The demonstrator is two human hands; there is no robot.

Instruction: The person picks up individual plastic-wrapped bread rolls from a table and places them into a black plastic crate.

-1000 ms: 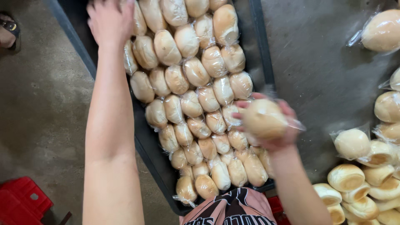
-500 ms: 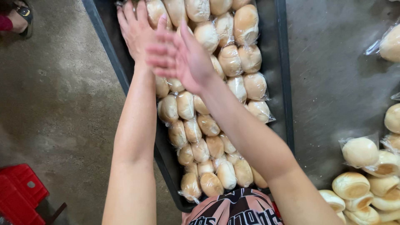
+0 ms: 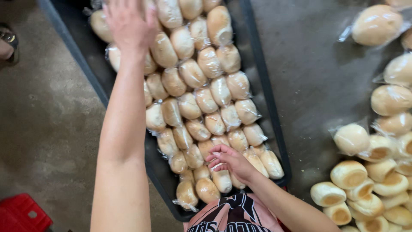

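left hand [image 3: 128, 23] flat, grip released on wrapped buns [image 3: 201, 90]; right hand [image 3: 229, 161] loosely curled, seemingly touching buns, holding nothing.

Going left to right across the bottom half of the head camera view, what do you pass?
Red plastic crate corner → bare left forearm → black tray of wrapped bread rolls → right hand → grey concrete floor → pile of loose golden buns.
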